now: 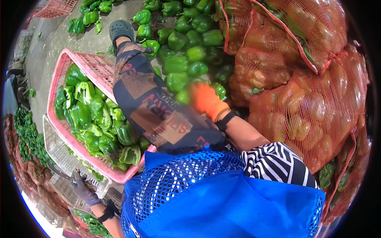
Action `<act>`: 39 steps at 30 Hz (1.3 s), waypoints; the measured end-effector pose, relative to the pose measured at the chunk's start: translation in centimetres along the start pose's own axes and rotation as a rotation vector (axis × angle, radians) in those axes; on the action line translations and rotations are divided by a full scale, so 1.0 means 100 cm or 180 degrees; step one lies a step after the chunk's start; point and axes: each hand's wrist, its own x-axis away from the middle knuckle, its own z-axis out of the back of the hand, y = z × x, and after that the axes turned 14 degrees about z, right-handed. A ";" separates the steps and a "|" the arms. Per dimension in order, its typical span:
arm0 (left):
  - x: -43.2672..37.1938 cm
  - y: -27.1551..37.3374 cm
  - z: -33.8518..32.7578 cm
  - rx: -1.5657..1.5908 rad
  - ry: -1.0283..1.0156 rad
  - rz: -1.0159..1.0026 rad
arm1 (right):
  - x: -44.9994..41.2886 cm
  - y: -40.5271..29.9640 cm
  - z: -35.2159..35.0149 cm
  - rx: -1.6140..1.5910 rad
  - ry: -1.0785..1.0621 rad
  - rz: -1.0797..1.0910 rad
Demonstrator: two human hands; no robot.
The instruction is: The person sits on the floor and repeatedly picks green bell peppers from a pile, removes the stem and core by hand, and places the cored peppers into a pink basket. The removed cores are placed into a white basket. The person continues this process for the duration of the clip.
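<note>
My left hand, in a dark glove, holds a knife with a curved blade out at the lower left, beside a pale plastic crate. My right hand, in an orange glove, is blurred and reaches down at the near edge of a heap of green bell peppers. Its fingertips are hard to make out, so a grip on a pepper cannot be confirmed. Left of my leg, a tilted pink plastic crate contains whole, cut and broken green peppers.
Red mesh sacks full of peppers rise close by my right arm. Loose peppers lie on the concrete floor ahead. My foot in a dark clog stands among them. Another pink crate is at the far left, with more green peppers below.
</note>
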 end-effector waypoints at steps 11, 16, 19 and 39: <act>0.037 0.002 -0.044 0.0260 -0.0618 0.0051 | -0.051 -0.005 -0.047 0.0024 -0.0254 0.0417; 0.055 0.003 -0.042 0.0119 -0.0793 0.0025 | -0.056 0.002 -0.051 -0.0077 -0.0441 0.0135; 0.066 0.003 -0.050 0.0186 -0.0757 0.0129 | -0.067 0.004 -0.077 -0.1098 -0.0151 -0.0587; 0.123 0.009 -0.046 0.0310 -0.1690 -0.1916 | -0.006 -0.192 0.190 -0.6956 0.0123 0.1919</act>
